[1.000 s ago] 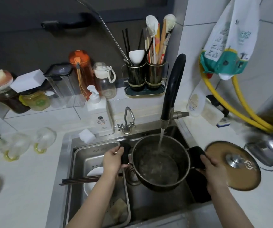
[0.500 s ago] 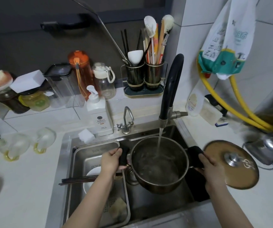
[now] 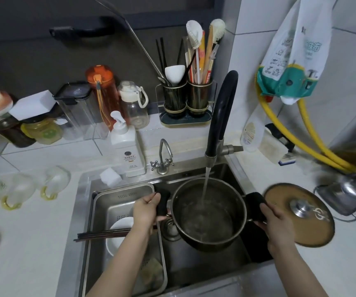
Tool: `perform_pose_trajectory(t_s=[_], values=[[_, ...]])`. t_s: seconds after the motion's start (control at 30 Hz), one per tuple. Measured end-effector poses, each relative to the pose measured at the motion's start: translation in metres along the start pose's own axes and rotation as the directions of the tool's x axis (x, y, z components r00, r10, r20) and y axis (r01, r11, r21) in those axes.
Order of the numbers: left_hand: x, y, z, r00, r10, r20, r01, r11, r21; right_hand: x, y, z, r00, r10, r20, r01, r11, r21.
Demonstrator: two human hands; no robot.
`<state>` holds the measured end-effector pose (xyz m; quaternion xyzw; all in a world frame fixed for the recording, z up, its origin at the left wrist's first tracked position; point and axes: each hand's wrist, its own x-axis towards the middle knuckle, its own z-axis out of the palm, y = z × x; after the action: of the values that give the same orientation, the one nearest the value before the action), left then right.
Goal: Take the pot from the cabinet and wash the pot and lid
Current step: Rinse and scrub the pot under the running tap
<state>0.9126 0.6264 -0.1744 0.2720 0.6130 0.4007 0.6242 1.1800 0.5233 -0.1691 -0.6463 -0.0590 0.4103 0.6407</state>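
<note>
While water runs from the black faucet (image 3: 221, 116) into it, we hold the pot (image 3: 208, 213) over the sink (image 3: 194, 271), near the middle of the head view. Our left hand (image 3: 146, 213) is clamped on the pot's left black handle and our right hand (image 3: 276, 224) on its right one. The lid (image 3: 299, 213) lies on the white counter (image 3: 344, 254) just right of the pot, knob up. Left in the sink, a steel basket (image 3: 119, 198) holds a white bowl (image 3: 117, 232) and dark chopsticks (image 3: 100, 235).

Both bare forearms reach forward from the near edge, roughly parallel and well apart. The left hand (image 3: 146, 212) is curled closed, knuckles up, thumb toward the far side. The right hand (image 3: 276, 221) is likewise clenched, its fingers (image 3: 266, 207) wrapped tight and wrist straight.
</note>
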Motion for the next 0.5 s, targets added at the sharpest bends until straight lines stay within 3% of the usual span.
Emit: perform_pose_trajectory(t_s=[0.13,0.33,0.5], values=[[-0.008,-0.007,-0.001,1.000,-0.016,0.018,0.016,1.000,-0.011,-0.003,0.006,-0.014,1.000,0.009,-0.023,-0.010,1.000,-0.018],[-0.002,0.008,-0.017,0.982,0.125,-0.142,-0.123,0.992,0.024,-0.006,0.020,0.008,0.995,0.085,0.044,-0.083,0.996,-0.036],[0.004,-0.004,0.001,0.996,0.080,-0.034,-0.078,0.995,0.058,0.003,0.005,-0.010,1.000,-0.015,-0.001,0.015,0.999,-0.050]])
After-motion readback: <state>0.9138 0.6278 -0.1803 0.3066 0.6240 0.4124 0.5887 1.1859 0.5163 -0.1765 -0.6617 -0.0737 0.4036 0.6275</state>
